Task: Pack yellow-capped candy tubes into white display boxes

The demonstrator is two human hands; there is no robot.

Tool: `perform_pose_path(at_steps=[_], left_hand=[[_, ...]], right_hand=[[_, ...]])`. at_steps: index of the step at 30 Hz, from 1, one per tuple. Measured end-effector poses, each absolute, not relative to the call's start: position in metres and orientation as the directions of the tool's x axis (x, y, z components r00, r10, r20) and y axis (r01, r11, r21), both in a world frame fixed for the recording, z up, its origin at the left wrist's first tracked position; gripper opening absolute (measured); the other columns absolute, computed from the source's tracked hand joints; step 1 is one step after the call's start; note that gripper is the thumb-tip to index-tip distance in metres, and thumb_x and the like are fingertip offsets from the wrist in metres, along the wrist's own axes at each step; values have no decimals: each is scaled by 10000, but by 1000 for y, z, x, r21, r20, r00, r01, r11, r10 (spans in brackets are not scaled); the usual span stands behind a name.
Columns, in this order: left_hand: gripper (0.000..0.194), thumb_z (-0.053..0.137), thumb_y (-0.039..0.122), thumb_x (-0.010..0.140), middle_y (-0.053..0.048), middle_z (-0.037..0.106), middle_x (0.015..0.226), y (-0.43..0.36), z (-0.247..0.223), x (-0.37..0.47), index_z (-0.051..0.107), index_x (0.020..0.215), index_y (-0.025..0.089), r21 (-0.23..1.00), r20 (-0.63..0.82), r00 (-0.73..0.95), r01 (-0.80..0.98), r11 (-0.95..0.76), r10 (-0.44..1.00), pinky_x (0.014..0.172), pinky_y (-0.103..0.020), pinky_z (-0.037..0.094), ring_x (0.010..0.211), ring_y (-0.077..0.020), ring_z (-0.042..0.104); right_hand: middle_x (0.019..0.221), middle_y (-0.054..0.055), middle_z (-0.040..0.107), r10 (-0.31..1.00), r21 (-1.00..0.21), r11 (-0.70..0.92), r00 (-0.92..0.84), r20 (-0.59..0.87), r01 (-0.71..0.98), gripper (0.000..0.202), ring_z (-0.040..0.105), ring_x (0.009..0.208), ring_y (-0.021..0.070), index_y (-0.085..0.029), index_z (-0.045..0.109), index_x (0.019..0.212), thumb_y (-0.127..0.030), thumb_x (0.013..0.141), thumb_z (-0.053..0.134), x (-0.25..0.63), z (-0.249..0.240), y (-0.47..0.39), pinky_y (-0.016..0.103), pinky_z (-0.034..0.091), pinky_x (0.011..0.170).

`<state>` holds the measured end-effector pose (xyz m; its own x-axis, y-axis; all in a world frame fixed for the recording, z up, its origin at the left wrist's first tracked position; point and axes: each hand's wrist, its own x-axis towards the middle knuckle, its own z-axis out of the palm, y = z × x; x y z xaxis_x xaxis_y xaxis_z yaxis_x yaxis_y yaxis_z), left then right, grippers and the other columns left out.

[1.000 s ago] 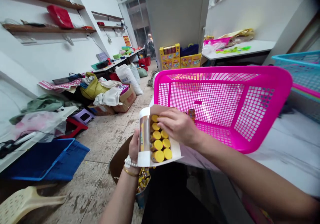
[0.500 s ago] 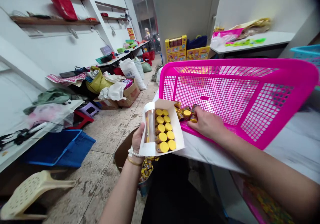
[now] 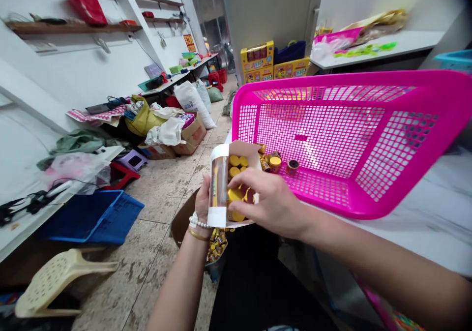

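Observation:
A white carton (image 3: 219,217) with a clear window in its side is gripped by my left hand (image 3: 202,202), fingers wrapped round its outer side. Inside it stand several small yellow-lidded tubs (image 3: 234,160) in rows. My right hand (image 3: 271,198) reaches into the open carton, thumb and fingers closed round a small tub (image 3: 250,195) lying tilted over the others; my fingers partly cover it. Beyond the carton, a few loose tubs (image 3: 275,163) lie in the pink basket (image 3: 332,203). One dark-ended tub (image 3: 292,166) lies apart from them.
The basket rests on a white marbled table (image 3: 427,223). Below the carton, a container holds many more tubs (image 3: 217,245). On the floor to the left are a blue crate (image 3: 110,218) and a cream stool (image 3: 55,282). Yellow boxes (image 3: 257,58) stand behind the basket.
My right hand has moved left from the loose tubs in the basket into the carton, bringing a tub. Fewer loose tubs lie in the basket. My left hand still holds the carton, now tilted slightly more.

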<state>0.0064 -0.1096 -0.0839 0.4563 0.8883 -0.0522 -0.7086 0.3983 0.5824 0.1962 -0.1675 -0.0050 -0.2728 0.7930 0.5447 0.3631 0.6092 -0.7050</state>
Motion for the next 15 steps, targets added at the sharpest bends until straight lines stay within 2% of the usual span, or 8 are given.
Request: perform_pose_path(at_steps=[2, 3, 6, 8, 10, 12, 13, 15], left_hand=[[462, 467, 494, 1024, -28, 759, 773, -110, -85, 6, 766, 977, 145, 575, -45, 459, -714, 399, 887, 959, -342, 561, 807, -211, 741], [470, 461, 490, 1027, -32, 763, 782, -110, -85, 5, 766, 958, 139, 573, -47, 464, -713, 405, 884, 956, -343, 562, 814, -216, 742], [506, 431, 515, 1032, -74, 790, 1007, -111, -84, 3, 746, 1100, 125, 565, -74, 495, -694, 446, 866, 1004, -374, 541, 1015, -264, 735], [563, 411, 553, 1028, -112, 767, 1153, -112, -83, 3, 695, 1241, 116, 559, -101, 524, -673, 484, 846, 1056, -407, 510, 1157, -293, 692], [633, 410, 603, 1009, -142, 738, 1234, -112, -82, 3, 628, 1355, 121, 545, -129, 562, -648, 532, 817, 1104, -431, 472, 1246, -305, 647], [668, 416, 629, 993, -151, 711, 1295, -111, -82, 3, 570, 1430, 147, 531, -140, 596, -629, 568, 791, 1133, -448, 444, 1291, -312, 619], [674, 418, 633, 990, -149, 702, 1314, -111, -83, 3, 549, 1453, 161, 525, -142, 609, -622, 581, 780, 1141, -455, 435, 1302, -315, 612], [675, 407, 629, 993, -146, 689, 1339, -111, -83, 2, 522, 1479, 176, 525, -137, 622, -615, 589, 771, 1149, -466, 424, 1315, -320, 602]], right_hand=[[828, 26, 669, 800, -699, 600, -310, 513, 390, 140, 593, 724, 125, -117, 682, 889, -118, 772, 758, 181, -9, -166, 247, 471, 668], [820, 28, 673, 807, -698, 590, -336, 486, 405, 130, 592, 720, 127, -116, 685, 876, -130, 775, 767, 178, -10, -166, 250, 462, 663], [853, 35, 711, 773, -692, 610, -482, 413, 386, 116, 634, 760, 137, -135, 726, 883, -221, 828, 780, 185, -8, -163, 255, 475, 698], [859, 28, 734, 768, -676, 619, -490, 413, 400, 115, 663, 778, 134, -165, 747, 860, -271, 897, 726, 205, -6, -160, 251, 487, 721], [860, 36, 744, 846, -613, 530, -324, 423, 586, 186, 675, 778, 149, -180, 758, 869, -301, 956, 646, 233, -9, -154, 268, 493, 715], [922, 82, 745, 922, -457, 259, -77, 379, 851, 234, 682, 805, 210, -174, 760, 973, -359, 965, 617, 263, -21, -144, 320, 494, 693], [984, 116, 738, 945, -352, 112, 10, 326, 929, 263, 686, 830, 250, -164, 752, 1032, -380, 951, 626, 276, -30, -139, 346, 496, 682], [1089, 159, 711, 970, -204, -18, 66, 232, 979, 296, 688, 873, 293, -154, 721, 1140, -348, 948, 606, 294, -50, -129, 378, 508, 686]])
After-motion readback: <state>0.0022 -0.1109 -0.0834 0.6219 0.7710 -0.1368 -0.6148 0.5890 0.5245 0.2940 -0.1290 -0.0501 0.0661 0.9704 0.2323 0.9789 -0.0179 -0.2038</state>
